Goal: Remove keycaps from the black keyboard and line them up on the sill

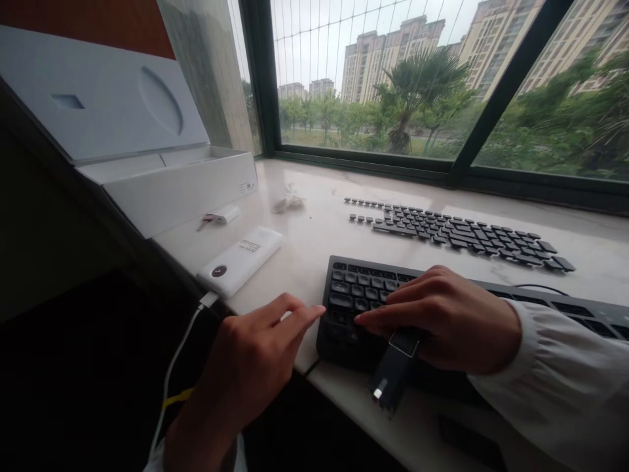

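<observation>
A dark grey keyboard [361, 265] lies along the near edge of the table, with keycaps at its left end and open wells toward its right. My right hand [437, 314] rests over its left half, fingertips at the keys. Under its curled fingers it grips a small black handheld tool [393, 373] with a shiny spot near its lower end. Beside the keyboard's left edge is my left hand [260, 354], thumb and forefinger brought together in a pinch; anything between them is too small to make out. Loose black keycaps [457, 233] lie in rows behind the keyboard.
A white power bank [246, 259] with a white cable [179, 364] lies left of the keyboard. Behind it are a small white item with keys [221, 216], a crumpled pale scrap [289, 200] and an open white box [181, 190]. A window [368, 154] borders the table.
</observation>
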A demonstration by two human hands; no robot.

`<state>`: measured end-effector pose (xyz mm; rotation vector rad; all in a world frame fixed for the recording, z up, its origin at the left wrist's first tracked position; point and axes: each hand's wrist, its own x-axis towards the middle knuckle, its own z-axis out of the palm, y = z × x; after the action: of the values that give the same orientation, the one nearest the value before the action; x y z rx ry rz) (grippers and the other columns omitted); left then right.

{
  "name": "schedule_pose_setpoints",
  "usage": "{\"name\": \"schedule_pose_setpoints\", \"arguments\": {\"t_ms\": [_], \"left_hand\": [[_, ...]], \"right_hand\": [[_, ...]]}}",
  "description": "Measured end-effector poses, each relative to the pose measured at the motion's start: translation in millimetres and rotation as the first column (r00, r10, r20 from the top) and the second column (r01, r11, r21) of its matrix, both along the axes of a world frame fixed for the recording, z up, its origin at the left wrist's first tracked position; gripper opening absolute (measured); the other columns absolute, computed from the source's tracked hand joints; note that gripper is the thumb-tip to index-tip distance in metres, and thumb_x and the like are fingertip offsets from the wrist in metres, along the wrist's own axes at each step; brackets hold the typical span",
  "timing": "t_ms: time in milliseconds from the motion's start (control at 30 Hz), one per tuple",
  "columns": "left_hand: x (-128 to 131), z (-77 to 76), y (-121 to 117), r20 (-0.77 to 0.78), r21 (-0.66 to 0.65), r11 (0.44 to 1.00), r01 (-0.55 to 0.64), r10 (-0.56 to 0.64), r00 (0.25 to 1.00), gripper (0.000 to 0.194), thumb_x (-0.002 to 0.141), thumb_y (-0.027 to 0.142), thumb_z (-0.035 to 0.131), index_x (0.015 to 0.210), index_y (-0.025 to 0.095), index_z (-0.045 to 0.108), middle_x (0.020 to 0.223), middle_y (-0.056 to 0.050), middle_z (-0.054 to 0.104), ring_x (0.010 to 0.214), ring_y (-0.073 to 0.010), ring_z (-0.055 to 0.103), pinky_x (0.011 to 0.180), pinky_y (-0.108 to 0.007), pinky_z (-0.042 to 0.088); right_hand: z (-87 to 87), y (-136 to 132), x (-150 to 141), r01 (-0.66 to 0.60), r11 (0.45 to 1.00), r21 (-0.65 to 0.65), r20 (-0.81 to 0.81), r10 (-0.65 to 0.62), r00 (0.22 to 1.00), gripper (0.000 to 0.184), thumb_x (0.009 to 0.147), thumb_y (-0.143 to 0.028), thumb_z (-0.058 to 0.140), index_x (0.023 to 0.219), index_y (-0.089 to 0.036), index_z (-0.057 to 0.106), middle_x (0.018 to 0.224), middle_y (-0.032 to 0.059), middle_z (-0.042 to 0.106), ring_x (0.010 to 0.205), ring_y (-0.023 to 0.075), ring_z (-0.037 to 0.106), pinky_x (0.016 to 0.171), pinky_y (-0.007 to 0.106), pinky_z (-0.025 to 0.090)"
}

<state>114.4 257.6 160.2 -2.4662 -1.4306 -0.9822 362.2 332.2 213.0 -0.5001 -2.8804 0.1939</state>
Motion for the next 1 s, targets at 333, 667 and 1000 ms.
{"name": "schedule_pose_setpoints", "arguments": {"t_ms": [333, 667, 1000], "left_hand": [[8, -5.0, -7, -0.035, 0.032, 0.999, -0.040, 0.042, 0.999, 0.031, 0.085, 0.016, 0.047, 0.111, 0.025, 0.062, 0.083, 0.000, 0.064, 0.059, -0.0069, 0.056, 0.050, -0.016, 0.040], [20, 0.1, -8, -0.063, -0.019, 0.999, -0.051, 0.049, 0.997, 0.037, 0.082, 0.024, 0.046, 0.116, 0.027, 0.059, 0.096, -0.002, 0.057, 0.055, -0.0064, 0.052, 0.047, -0.018, 0.039], [25, 1.4, -4, -0.060, -0.049, 0.995, -0.088, 0.085, 0.995, 0.035, 0.083, 0.026, 0.042, 0.113, 0.025, 0.059, 0.101, -0.004, 0.055, 0.056, -0.0072, 0.052, 0.046, -0.019, 0.039]], "right_hand": [[6.6, 6, 6, 0.353, 0.929, 0.111, -0.162, -0.333, 0.929, 0.034, 0.070, -0.014, 0.053, 0.099, -0.024, 0.069, 0.071, 0.0015, 0.068, 0.059, 0.0141, 0.062, 0.056, 0.024, 0.041], [12.7, 10, 3, 0.628, 0.755, 0.191, -0.138, -0.612, 0.778, 0.027, 0.067, -0.014, 0.054, 0.084, -0.027, 0.071, 0.056, -0.0008, 0.062, 0.056, 0.0200, 0.062, 0.055, 0.028, 0.040], [11.9, 10, 1, 0.706, 0.689, 0.163, -0.081, -0.704, 0.706, 0.030, 0.067, -0.017, 0.054, 0.086, -0.032, 0.071, 0.062, -0.0002, 0.065, 0.068, 0.0258, 0.065, 0.061, 0.033, 0.043]]}}
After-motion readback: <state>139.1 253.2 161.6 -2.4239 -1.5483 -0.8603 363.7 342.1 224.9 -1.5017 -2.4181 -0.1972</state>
